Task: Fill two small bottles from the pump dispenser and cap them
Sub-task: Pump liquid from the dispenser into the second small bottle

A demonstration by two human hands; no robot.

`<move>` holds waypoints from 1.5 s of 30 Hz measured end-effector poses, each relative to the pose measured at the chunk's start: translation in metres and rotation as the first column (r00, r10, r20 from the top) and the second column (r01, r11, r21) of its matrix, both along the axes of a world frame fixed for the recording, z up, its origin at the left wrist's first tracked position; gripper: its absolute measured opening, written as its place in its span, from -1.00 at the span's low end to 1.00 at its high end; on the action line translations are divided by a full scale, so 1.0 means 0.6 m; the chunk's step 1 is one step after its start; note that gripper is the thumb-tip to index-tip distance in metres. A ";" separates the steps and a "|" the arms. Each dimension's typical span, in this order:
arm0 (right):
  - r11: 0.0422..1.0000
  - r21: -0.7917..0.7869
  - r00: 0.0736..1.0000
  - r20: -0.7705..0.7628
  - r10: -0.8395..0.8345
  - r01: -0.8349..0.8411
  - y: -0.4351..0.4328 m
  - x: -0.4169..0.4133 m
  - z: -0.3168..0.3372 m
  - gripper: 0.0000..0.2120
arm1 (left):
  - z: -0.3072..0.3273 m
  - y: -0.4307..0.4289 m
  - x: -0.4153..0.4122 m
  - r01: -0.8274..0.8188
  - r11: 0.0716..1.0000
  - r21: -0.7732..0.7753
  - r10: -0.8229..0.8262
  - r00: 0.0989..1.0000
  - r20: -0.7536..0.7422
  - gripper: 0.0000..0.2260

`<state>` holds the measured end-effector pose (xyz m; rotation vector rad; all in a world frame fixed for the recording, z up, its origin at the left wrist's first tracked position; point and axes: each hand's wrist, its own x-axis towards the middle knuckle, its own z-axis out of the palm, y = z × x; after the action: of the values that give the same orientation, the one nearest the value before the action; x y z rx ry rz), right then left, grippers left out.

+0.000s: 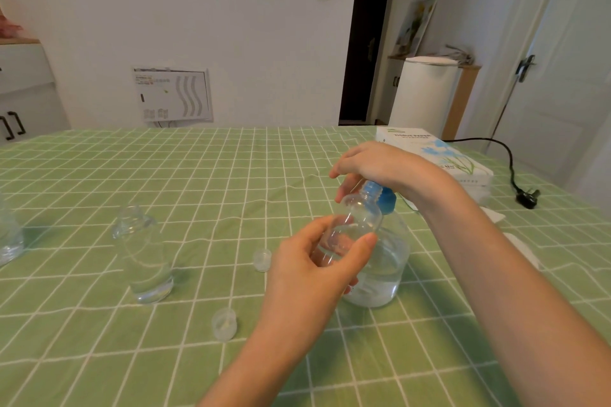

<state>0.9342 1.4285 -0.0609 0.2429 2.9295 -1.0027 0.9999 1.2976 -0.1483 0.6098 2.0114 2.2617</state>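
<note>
My left hand [317,261] grips a small clear bottle [355,225], tilted with its open mouth up under the blue pump head. The pump dispenser [385,261] is a clear round bottle with a blue collar [386,200], standing at centre right. My right hand [380,165] rests on top of the pump with its fingers curved down over it. A second small clear bottle [145,254] stands uncapped to the left and holds some clear liquid. Two clear caps lie on the cloth, one [262,259] near my left hand and one [224,324] nearer to me.
The table wears a green checked cloth [198,175]. A white tissue box [439,158] lies behind my right arm, with loose white tissues [522,244] to its right. A black power cord and plug [525,198] lie at the right edge. Part of another clear bottle [10,235] shows far left.
</note>
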 end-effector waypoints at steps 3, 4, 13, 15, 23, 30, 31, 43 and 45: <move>1.000 -0.008 1.000 -0.006 -0.008 0.008 -0.001 0.002 0.000 -0.72 | -0.001 0.000 0.000 -0.010 1.000 0.000 0.010 1.000 0.010 -0.82; 1.000 -0.006 1.000 -0.008 -0.011 0.011 0.000 0.002 0.001 -0.72 | -0.001 0.001 0.000 -0.011 1.000 -0.004 0.011 1.000 0.012 -0.80; 0.998 0.054 1.000 0.021 -0.014 0.012 0.003 -0.012 0.009 -0.65 | 0.003 0.004 -0.002 -0.010 1.000 0.009 0.010 1.000 0.018 -0.78; 0.998 0.062 1.000 0.021 -0.010 0.009 0.004 -0.014 0.012 -0.65 | 0.004 0.004 -0.002 -0.011 1.000 0.010 0.010 1.000 0.019 -0.77; 0.999 0.022 0.994 0.100 -0.033 0.031 0.003 -0.007 0.010 -0.77 | 0.006 0.002 0.003 -0.003 1.000 -0.013 0.003 1.000 0.010 -0.69; 1.000 0.018 0.995 0.104 -0.008 0.007 0.003 -0.007 -0.003 -0.80 | 0.003 0.001 0.005 -0.015 1.000 -0.020 0.015 1.000 0.019 -0.74; 1.000 0.022 0.995 0.103 -0.010 0.007 0.002 -0.006 -0.003 -0.81 | 0.002 0.002 0.005 -0.015 1.000 -0.023 0.015 1.000 0.017 -0.74; 0.994 0.106 1.000 0.001 -0.015 0.015 0.002 -0.009 0.019 -0.67 | 0.013 0.002 0.005 -0.023 1.000 -0.005 0.023 1.000 0.007 -0.67; 0.994 0.106 1.000 0.021 0.012 -0.015 0.003 -0.009 0.018 -0.77 | 0.014 0.002 0.006 -0.023 1.000 -0.008 0.023 1.000 0.008 -0.68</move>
<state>0.9287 1.4301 -0.0501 0.2347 2.9654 -0.8390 1.0033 1.2987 -0.1399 0.5787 2.0330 2.2637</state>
